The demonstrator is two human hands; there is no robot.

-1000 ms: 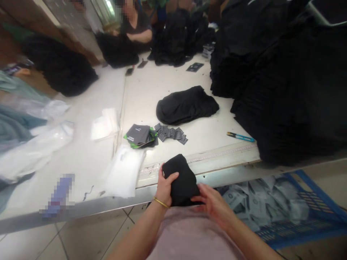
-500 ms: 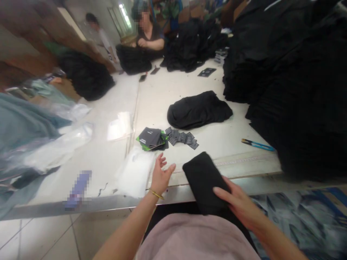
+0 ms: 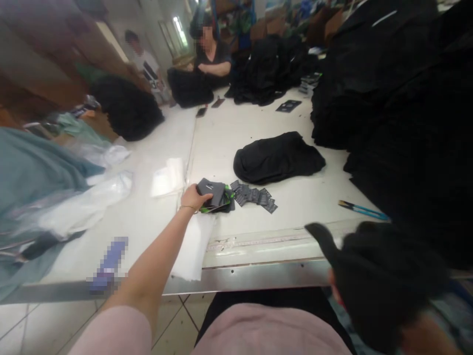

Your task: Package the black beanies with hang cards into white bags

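My left hand point(image 3: 193, 196) reaches to the stack of dark grey square cards point(image 3: 218, 194) with green edges. Its thumb lies over the near side of the top card and the fingers close round the left edge; how many cards are between them I cannot tell. Right of the stack, small dark printed tags point(image 3: 254, 195) lie fanned out and touch it. At the lower right, my right hand point(image 3: 334, 290) grips a loose black cloth piece point(image 3: 391, 276), blurred by motion, which covers most of that hand. A folded black garment point(image 3: 279, 157) lies behind the tags.
Tall piles of black garments point(image 3: 380, 88) stand at the right. Blue thread snips point(image 3: 364, 211) lie beside them. White plastic bags point(image 3: 194, 246) are by my left forearm. Across the white table point(image 3: 236, 123), a person point(image 3: 214, 59) works behind black garments; another person point(image 3: 146, 64) stands farther left.
My left hand has moved forward and left onto the card stack and closed on it. My right hand has swung right with the black cloth, which now hangs unfolded instead of flat.
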